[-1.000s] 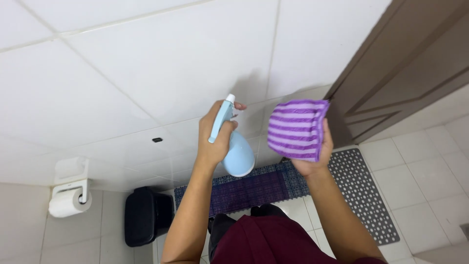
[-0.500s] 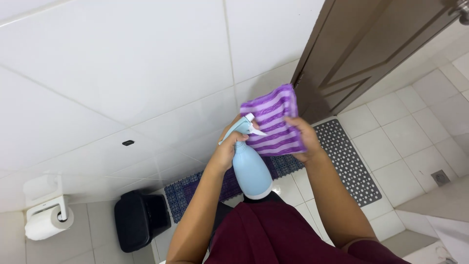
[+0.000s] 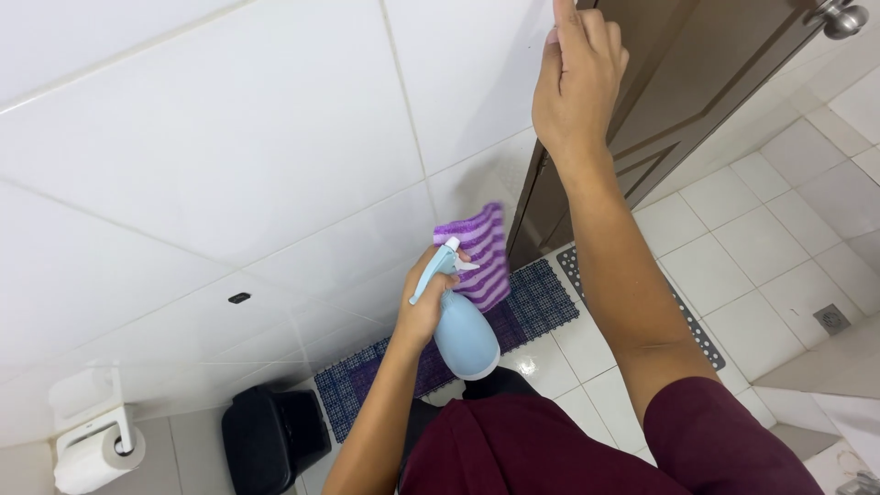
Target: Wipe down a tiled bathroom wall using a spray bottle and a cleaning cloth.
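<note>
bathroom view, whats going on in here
A person in a maroon top stands facing a white tiled wall. The left hand holds a light blue spray bottle by its neck together with a purple striped cloth. The right hand is raised against the edge of the brown door, holding nothing. On the floor below lie a dark purple mat and a black bin; a toilet roll hangs on the wall.

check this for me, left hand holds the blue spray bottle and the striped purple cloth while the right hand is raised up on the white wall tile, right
Not quite. In the head view the right hand is raised on the brown door, not the wall tile. The left hand does hold the blue spray bottle and the striped purple cloth.
</note>
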